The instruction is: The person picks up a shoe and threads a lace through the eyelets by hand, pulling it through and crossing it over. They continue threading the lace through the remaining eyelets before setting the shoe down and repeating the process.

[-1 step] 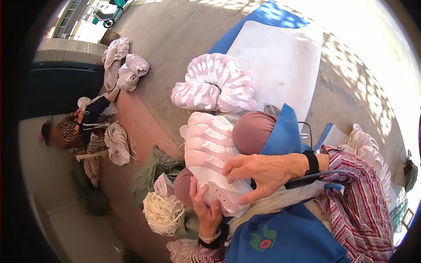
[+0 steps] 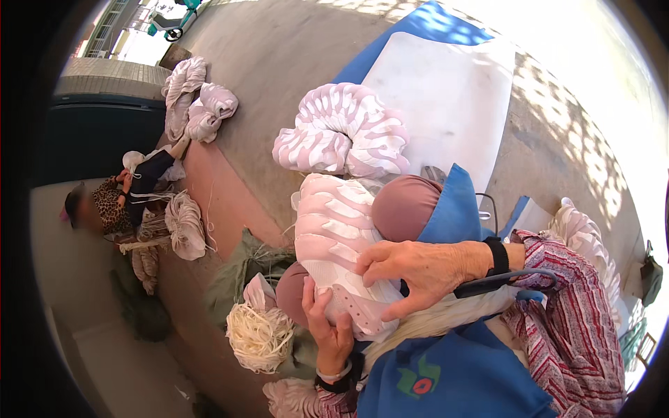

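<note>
A pink-and-white pleated, tied fabric bundle (image 2: pixel 334 237) lies across my lap, against my mauve-clad knee (image 2: pixel 404 205). My left hand (image 2: pixel 329 333), with a dark wristband, comes up from below and grips the bundle's lower edge. My right hand (image 2: pixel 418 268), with a black watch and a striped sleeve, lies on top of the bundle with its fingers curled into the fabric. A blue apron (image 2: pixel 446 383) covers my front.
A second pink-and-white bundle (image 2: pixel 341 132) sits on the concrete ahead, beside a white sheet (image 2: pixel 446 97) on a blue tarp. A ball of cream string (image 2: pixel 258 338) lies left of my lap. Another person (image 2: pixel 104 202) sits at far left among more bundles (image 2: pixel 198 104).
</note>
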Demonstrator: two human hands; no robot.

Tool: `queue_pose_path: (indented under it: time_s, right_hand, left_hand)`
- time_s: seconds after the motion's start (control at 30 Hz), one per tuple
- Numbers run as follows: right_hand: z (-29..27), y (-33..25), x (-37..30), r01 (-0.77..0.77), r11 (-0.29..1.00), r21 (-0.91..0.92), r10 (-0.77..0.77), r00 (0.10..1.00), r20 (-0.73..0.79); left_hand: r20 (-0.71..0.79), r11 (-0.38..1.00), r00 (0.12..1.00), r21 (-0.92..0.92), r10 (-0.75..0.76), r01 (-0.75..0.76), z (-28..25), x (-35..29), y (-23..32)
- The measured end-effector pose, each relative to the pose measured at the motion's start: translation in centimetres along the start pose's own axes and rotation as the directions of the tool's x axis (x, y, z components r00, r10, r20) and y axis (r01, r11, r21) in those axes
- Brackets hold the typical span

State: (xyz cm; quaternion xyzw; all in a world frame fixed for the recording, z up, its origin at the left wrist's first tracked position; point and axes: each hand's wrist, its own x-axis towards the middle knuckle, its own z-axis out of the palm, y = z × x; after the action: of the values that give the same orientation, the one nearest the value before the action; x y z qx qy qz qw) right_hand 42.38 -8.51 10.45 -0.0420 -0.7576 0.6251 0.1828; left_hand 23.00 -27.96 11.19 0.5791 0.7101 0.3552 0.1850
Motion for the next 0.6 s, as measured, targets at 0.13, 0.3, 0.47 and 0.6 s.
queue_pose_path:
  time_s: [0.13, 0.3, 0.47, 0.6]
  right_hand:
    - [-0.6, 0.7, 0.5, 0.004, 1.000, 0.014, -0.003, 1.000, -0.023]
    - [-1.3, 1.1, 0.4, 0.021, 1.000, 0.015, -0.020, 0.998, -0.054]
    - [-0.7, -0.2, 0.1, -0.012, 0.994, -0.107, 0.005, 0.998, -0.065]
    - [0.5, -1.4, 0.2, -0.045, 0.861, -0.507, -0.023, 0.992, -0.126]
  left_hand:
    - [0.025, 0.999, 1.000, -0.039, -0.003, 0.004, 0.5, 1.7, -1.0]
    - [0.046, 0.998, 0.998, -0.060, 0.032, -0.029, 0.7, 2.2, -1.4]
    - [0.073, 0.998, 0.997, -0.069, -0.006, 0.011, 0.9, 3.5, 0.6]
    - [0.119, 0.991, 0.988, -0.078, -0.103, 0.113, 2.2, 5.0, 1.6]
